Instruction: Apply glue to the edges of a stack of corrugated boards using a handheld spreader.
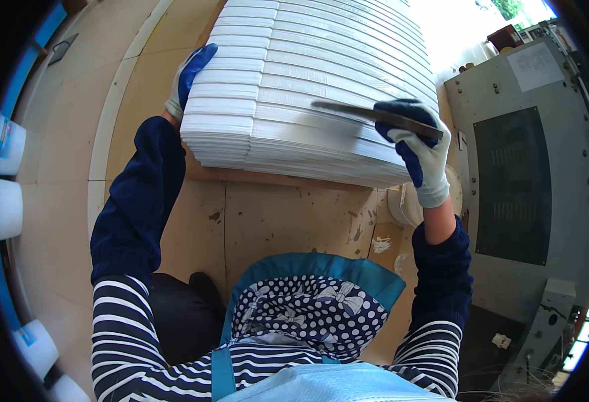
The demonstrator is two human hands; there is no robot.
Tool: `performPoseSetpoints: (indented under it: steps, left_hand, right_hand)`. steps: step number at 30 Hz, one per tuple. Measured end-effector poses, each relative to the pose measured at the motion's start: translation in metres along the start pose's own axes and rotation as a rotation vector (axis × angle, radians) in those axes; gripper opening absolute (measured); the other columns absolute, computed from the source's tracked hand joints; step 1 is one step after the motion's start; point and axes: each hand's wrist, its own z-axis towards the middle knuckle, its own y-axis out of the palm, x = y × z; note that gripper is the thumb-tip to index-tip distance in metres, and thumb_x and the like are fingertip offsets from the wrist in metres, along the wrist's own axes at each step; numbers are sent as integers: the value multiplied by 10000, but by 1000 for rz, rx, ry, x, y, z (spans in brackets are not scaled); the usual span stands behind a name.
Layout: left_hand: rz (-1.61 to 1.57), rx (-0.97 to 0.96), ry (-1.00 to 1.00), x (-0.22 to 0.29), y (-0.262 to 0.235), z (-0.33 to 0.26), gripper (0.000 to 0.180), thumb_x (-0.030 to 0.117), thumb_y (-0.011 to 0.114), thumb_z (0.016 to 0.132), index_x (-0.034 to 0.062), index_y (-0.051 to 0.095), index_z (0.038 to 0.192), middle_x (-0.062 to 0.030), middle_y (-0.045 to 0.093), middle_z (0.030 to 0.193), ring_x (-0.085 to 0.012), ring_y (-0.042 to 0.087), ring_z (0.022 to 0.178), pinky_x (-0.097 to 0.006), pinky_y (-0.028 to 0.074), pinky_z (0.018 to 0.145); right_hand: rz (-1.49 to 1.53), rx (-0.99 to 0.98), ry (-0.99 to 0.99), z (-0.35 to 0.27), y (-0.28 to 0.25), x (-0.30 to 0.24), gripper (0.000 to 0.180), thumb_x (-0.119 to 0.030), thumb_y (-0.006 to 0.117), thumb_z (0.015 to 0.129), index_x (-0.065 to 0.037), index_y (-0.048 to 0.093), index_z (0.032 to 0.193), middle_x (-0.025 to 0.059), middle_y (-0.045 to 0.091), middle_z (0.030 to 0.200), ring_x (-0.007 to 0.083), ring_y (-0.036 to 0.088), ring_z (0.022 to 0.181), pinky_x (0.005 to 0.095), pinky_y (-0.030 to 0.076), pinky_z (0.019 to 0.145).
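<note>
In front of me stands a tall stack of white paper or card sheets (294,127), layered in rows with many thin edges showing on its near side. My left hand (190,77), in a white glove with a blue coating, lies against the left side of the stack with its fingers stretched along the edge. My right hand (418,137), gloved the same way, is closed around a long, flat, dark blade-like tool (361,111). The tool hangs above the right part of the stack, its tip toward the left; whether it touches the sheets I cannot tell.
A grey machine cabinet (452,90) with a dark vented panel (512,187) stands to the right. Beside the stack's near right corner is a pale round bucket (407,206). White scraps (381,244) lie on the tiled floor. White containers (4,209) line the far left.
</note>
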Motion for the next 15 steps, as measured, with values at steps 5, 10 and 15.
performPoseSetpoints:
  steps: [5, 10, 15]
  left_hand:
    - [-319, 86, -263, -2, 3, 9, 350, 261, 448, 885, 6, 536, 1110, -95, 542, 1095, -171, 513, 996, -257, 379, 899]
    - [-480, 84, -423, 1, 7, 13, 363, 267, 451, 884, 2, 527, 1120, -95, 543, 1093, -164, 508, 1001, -253, 374, 900]
    - [-326, 65, -265, -1, 11, 13, 366, 265, 449, 885, -1, 521, 1126, -93, 544, 1088, -161, 508, 1002, -251, 371, 903]
  right_hand:
    - [-86, 15, -64, 29, -14, 21, 191, -3, 554, 762, 53, 571, 944, 87, 627, 826, 114, 579, 729, 236, 476, 673]
    - [-192, -1, 134, 29, -23, 20, 205, -7, 547, 770, 59, 564, 963, 96, 626, 818, 111, 584, 740, 227, 474, 668]
    - [27, -74, 42, 13, -22, 12, 218, -19, 549, 771, 63, 562, 973, 99, 621, 803, 111, 585, 711, 217, 471, 642]
